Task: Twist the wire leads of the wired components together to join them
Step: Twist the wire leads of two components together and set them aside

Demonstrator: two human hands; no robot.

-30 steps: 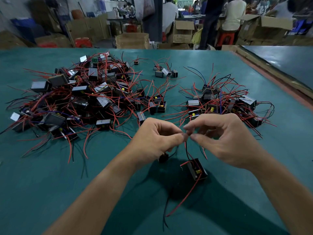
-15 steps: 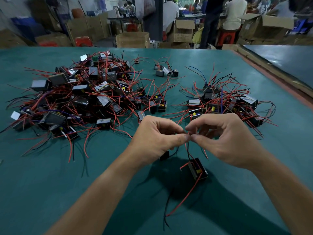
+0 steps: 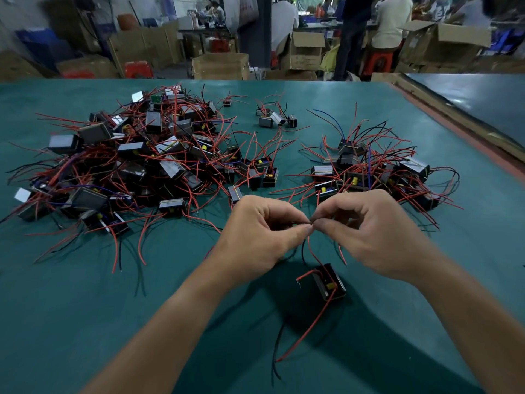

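My left hand [image 3: 255, 234] and my right hand [image 3: 369, 231] are raised just above the green surface [image 3: 85, 322], knuckles up, with thumb and forefinger tips of both meeting at one spot between them. Each grip is pinched nearly closed on the wire leads [image 3: 310, 223], which show only as a thin dark sliver where the fingertips [image 3: 305, 230] touch; how far the strands are wound round each other I cannot tell, since my fingers cover them. From that pinch a red lead and a black lead run down to a small black boxy component [image 3: 329, 281] lying tilted on the surface just below and between my wrists, with a yellow part showing at its near end. Another short red lead curls out of its left side with a bare tip, and a long red lead and a black lead trail from it toward me across the surface. A second component is hidden under my left palm, if it is there at all. Beyond my left hand lies a big heap of like components [image 3: 136, 166] tangled in red and black wires, and beyond my right hand a smaller heap [image 3: 369, 169], with a few loose pieces [image 3: 275, 119] farther back between them. Cardboard boxes [image 3: 220, 65] stand past the far edge of the surface.
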